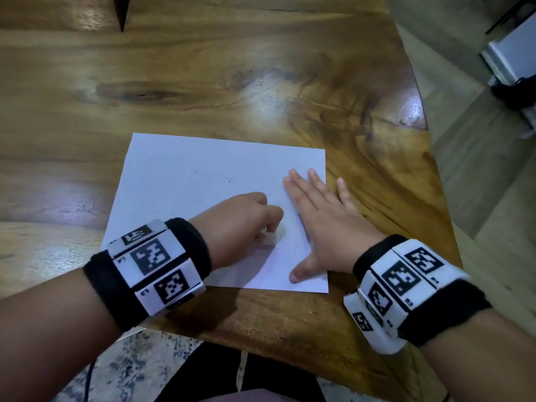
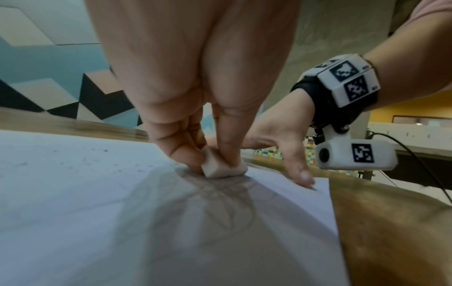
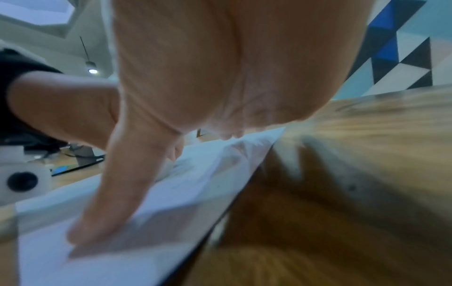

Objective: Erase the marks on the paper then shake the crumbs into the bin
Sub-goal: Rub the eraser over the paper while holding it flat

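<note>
Paper: a white rectangular sheet of paper (image 1: 185, 184) is laid flat on the glossy brown wooden table (image 1: 203, 82), close to the table's near edge and toward its right corner. Small dark specks (image 1: 229, 179) are scattered over the sheet's middle, and faint grey pencil lines (image 2: 227, 195) are seen in the left wrist view, directly under the eraser. The left hand (image 1: 232, 219) is set over the sheet's lower middle, its fingers curled and its thumb and fingertips clamped on a small white block eraser (image 2: 220, 168), which is pressed against the paper. Just to the right, the right hand (image 1: 322, 219) is laid flat, its fingers straight and slightly spread; the palm, thumb and most fingers are pressed on the sheet's right margin, while the little finger is seen past the edge, on the wood. Black wrist straps with white marker-printed camera housings (image 1: 153, 259) are worn on both forearms.
</note>
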Demonstrator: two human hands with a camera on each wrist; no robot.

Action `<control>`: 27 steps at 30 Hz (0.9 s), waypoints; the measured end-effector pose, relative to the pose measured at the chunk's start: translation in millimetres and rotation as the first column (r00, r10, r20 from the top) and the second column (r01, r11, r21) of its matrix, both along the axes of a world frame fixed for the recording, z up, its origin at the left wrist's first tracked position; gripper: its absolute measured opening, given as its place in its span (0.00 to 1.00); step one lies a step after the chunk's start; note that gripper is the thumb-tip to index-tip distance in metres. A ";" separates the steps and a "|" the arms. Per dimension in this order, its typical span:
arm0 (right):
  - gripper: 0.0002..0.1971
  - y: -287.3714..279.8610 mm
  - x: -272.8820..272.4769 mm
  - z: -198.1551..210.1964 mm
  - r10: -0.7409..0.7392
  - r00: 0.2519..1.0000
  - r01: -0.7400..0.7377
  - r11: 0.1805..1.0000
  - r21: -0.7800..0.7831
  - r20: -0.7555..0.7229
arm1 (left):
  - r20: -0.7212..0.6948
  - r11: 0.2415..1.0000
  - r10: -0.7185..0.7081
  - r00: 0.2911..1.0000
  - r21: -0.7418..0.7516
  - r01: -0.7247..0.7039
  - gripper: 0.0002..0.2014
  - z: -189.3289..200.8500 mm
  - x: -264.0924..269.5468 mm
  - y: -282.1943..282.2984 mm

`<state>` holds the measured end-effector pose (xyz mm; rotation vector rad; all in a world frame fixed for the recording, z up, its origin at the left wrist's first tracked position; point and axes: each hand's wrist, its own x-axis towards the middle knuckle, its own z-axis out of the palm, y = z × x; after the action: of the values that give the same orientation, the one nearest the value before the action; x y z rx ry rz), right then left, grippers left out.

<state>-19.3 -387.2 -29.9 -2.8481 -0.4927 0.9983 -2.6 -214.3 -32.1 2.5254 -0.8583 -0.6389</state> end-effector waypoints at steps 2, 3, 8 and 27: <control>0.73 -1.5 0.7 -5.8 0.007 1.000 -0.007 1.000 0.026 -0.005 | -0.006 1.000 0.012 1.000 0.017 -0.012 0.07 1.3 1.6 -2.4; 0.73 -2.8 0.9 -7.5 0.006 1.000 -0.005 0.999 0.034 -0.004 | -0.004 0.999 0.030 1.000 0.025 -0.030 0.08 2.1 3.9 -6.4; 0.73 -4.0 2.0 -8.6 -0.002 1.000 0.003 0.999 0.044 -0.008 | 0.059 0.980 0.174 0.983 0.092 -0.179 0.07 6.0 23.9 -36.3; 0.74 -2.4 1.7 -6.2 -0.028 0.997 0.027 1.000 -0.004 -0.065 | -0.101 0.997 -0.079 0.992 -0.005 0.079 0.09 -8.7 -31.1 17.7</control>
<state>-17.5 -389.6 -36.1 -2.8066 -0.4452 1.0843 -33.7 -196.6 -40.8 2.4448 -0.9254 -0.7839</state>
